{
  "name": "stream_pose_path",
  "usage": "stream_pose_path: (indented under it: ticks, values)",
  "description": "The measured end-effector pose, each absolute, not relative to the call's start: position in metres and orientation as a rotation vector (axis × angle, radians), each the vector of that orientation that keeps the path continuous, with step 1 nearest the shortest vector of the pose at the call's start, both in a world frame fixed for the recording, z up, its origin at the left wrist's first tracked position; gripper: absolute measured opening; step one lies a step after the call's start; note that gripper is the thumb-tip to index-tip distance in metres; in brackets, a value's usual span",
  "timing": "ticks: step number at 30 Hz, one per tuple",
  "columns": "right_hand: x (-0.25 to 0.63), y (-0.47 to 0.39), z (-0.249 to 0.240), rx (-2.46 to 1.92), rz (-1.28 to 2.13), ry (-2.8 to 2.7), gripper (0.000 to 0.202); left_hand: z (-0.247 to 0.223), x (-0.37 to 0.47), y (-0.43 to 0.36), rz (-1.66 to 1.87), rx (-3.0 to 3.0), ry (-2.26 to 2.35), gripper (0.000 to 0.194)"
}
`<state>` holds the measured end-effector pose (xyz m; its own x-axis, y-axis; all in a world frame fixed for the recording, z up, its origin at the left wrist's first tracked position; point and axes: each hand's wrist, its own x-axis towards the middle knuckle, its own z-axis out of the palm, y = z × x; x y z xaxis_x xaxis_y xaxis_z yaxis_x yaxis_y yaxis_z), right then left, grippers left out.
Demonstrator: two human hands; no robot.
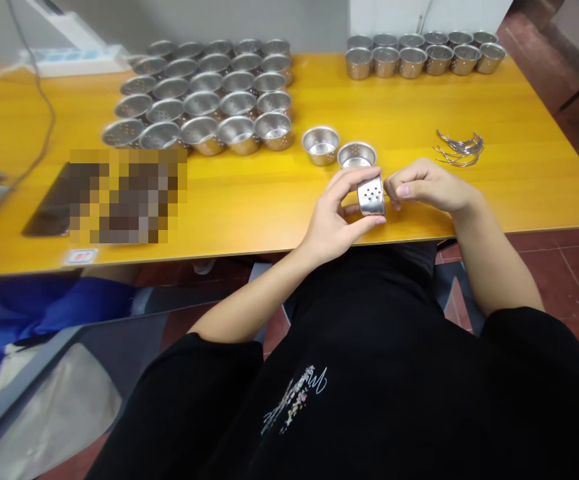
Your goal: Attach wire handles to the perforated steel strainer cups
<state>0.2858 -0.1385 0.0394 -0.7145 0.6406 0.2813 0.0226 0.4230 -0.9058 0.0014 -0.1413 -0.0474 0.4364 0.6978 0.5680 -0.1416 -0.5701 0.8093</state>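
My left hand (336,217) grips a small perforated metal cup (371,196) between thumb and fingers, tipped on its side just above the table's front edge. Close against the cup's right end, the fingers of my right hand (426,187) are pinched together. A thin dark sliver, which looks like a wire, shows between them and the cup; most of it is hidden. Just behind the held cup stand two more metal cups, one nearer (357,156) and one farther left (321,145). To the right lies a small pile of curved metal wires (462,148).
Several rows of perforated cups (239,135) fill the back left of the yellow table (249,200). Two rows of cups (412,63) stand at the back right. Farther left are a dark flat phone-like object (52,207), a blurred-out patch, a power strip (76,61) and a cable (44,133).
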Motion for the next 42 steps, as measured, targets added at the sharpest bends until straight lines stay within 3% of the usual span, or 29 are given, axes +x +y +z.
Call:
stream_pose_path:
  ticks: [26,35,42]
  values:
    - [0.281,-0.135,0.036,-0.466,1.238,-2.047,0.081,-0.048,0.001,-0.141,1.258,1.809,0.522,0.101]
    - [0.28,-0.135,0.036,-0.419,1.21,-2.055,0.079,-0.056,0.001,-0.131,1.366,1.877,0.36,0.092]
    - [0.279,-0.135,0.037,-0.41,1.2,-2.066,0.076,-0.059,0.002,-0.129,1.371,1.923,0.373,0.096]
